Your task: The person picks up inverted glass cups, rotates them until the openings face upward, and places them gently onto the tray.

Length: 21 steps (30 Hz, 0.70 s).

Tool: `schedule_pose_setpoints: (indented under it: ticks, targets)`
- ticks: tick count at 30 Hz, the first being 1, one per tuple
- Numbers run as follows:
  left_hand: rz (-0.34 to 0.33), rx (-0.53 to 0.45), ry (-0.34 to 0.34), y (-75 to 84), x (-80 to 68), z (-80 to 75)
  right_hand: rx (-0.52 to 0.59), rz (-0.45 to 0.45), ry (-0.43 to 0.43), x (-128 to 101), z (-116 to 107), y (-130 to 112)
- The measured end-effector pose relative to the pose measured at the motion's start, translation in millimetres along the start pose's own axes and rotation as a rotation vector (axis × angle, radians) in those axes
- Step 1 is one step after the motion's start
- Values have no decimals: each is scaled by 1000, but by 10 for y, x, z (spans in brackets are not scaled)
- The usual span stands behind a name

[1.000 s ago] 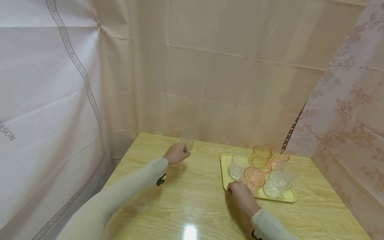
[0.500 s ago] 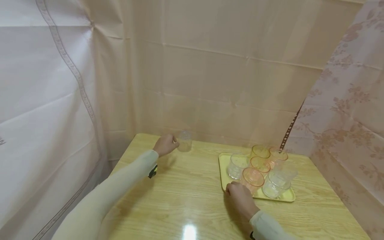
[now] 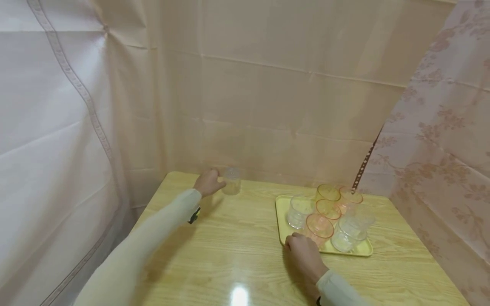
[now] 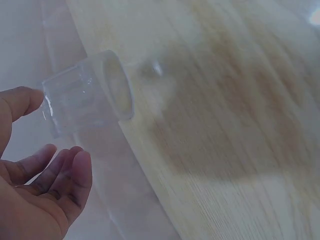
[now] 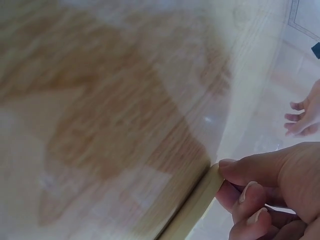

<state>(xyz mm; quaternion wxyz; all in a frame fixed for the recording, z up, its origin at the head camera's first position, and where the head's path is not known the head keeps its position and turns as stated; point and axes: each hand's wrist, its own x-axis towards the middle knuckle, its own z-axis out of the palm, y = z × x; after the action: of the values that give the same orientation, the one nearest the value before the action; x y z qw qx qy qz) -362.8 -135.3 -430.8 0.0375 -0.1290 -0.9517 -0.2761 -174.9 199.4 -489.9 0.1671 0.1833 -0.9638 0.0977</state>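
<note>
A clear glass (image 3: 232, 182) stands upside down near the table's back edge. Just left of it is my left hand (image 3: 208, 182), thumb and fingers spread apart. In the left wrist view the thumb of my left hand (image 4: 45, 175) comes up to the base of the glass (image 4: 82, 97); whether it touches cannot be told. My right hand (image 3: 305, 253) is at the near left corner of a yellow tray (image 3: 282, 212). Seen from the right wrist, thumb and index finger of my right hand (image 5: 270, 190) pinch the tray's rim (image 5: 197, 200).
Several cups crowd the tray: a clear one (image 3: 299, 214) at left, a yellow one (image 3: 327, 192) behind, a pink one (image 3: 319, 227) in front, and a clear one (image 3: 346, 238) at right. Fabric curtains (image 3: 268, 106) surround the wooden table (image 3: 214, 255).
My left hand has drawn back leftward from in front of the clear glass, and its fingers have spread. My right hand stays at the tray corner. The head view has shifted slightly.
</note>
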Motion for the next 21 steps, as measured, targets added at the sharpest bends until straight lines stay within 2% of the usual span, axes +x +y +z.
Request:
schedule_pose_setpoints:
  ticks: [9, 14, 21]
  targets:
    - [-2, 26, -29, 88, 175, 109, -9, -9, 22, -7, 5, 9]
    - [-17, 56, -18, 102, 257, 153, -27, -22, 33, -3, 25, 14]
    - [-41, -16, -12, 45, 364, 217, -58, -12, 4, 24, 42, 7]
